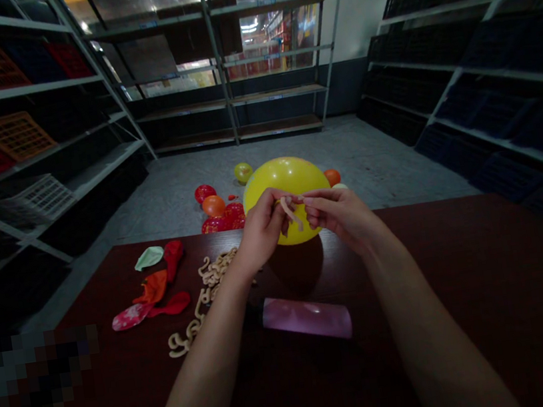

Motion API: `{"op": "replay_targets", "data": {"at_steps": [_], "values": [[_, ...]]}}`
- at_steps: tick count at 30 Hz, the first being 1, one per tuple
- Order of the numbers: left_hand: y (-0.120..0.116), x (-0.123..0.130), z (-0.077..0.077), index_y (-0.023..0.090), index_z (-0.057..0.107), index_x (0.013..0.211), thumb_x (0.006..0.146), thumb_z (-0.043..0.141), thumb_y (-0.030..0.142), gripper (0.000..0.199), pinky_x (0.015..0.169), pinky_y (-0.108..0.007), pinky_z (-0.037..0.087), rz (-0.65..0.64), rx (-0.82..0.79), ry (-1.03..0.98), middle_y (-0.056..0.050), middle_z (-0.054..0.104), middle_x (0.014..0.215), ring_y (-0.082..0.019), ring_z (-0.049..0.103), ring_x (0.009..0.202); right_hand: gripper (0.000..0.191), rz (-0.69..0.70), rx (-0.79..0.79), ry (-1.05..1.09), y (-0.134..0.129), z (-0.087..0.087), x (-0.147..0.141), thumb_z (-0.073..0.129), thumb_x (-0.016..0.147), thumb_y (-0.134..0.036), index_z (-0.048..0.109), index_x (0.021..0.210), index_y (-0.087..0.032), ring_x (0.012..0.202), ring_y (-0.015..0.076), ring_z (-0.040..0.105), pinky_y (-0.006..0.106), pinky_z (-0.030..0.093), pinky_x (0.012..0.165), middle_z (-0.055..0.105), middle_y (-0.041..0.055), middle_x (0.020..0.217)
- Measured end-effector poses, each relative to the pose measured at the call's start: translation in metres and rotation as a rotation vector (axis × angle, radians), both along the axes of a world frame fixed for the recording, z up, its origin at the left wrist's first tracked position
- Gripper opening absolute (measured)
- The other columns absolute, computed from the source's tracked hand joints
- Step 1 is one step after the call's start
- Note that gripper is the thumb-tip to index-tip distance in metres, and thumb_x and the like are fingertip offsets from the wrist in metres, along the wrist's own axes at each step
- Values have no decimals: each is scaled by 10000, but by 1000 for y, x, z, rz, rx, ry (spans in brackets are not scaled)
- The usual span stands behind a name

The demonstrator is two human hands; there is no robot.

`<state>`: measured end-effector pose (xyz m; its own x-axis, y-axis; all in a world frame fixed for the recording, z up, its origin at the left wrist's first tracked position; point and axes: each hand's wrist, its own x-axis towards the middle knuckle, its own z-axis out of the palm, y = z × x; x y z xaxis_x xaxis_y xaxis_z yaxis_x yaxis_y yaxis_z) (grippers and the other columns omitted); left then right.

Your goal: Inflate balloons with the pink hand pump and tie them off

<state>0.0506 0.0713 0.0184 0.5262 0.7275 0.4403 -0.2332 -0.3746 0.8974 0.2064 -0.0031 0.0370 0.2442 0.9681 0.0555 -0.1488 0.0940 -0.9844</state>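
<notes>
Left fingers [271,198] hold a tan strip [297,220], right fingers [320,199] pinched narrow — yellow balloon [282,175] near table's edge [433,205], floor [397,165] beyond.

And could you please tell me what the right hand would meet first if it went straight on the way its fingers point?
Most likely the left hand, almost tip to tip with it, where a tan strip hangs; the yellow balloon seems to lie behind, though depth is unclear.

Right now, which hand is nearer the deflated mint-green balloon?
Left. The left hand is to the right of the deflated mint-green balloon; the right hand is farther that way.
</notes>
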Motion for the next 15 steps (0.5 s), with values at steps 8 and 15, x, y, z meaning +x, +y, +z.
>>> {"op": "replay_targets", "data": {"at_steps": [8,15], "values": [[-3,-4,6,210,720,919,908,686,450,242,459,-218,419,60,-21,-24,1,616,653,-102,528,481,284,22,92,-239,0,-1,-10,773,727,-435,757,910,-219,566,128,602,295,531,598,668,-30,641],[-9,3,10,183,751,937,915,666,417,250,391,-196,333,76,-69,-93,26,566,582,-76,447,417,284,4,134,-249,1,5,-19,806,728,-450,750,874,-213,600,136,634,309,559,636,702,-9,695]]}}
